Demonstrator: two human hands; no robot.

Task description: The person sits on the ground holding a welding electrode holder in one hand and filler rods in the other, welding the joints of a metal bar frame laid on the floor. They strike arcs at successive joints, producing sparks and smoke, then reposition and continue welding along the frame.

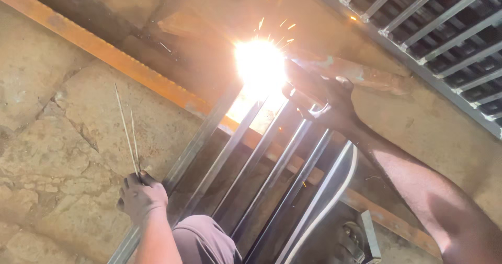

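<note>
Right hand at one o'clock, grip closed around electrode holder beside bright arc on bar frame. Left hand at seven o'clock, fingers clenched on spare welding rods.

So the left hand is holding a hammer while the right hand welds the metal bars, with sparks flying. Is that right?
Not quite. The head view shows the left hand holding thin welding rods, not a hammer. The right hand does weld the metal bars, with sparks flying.
</note>
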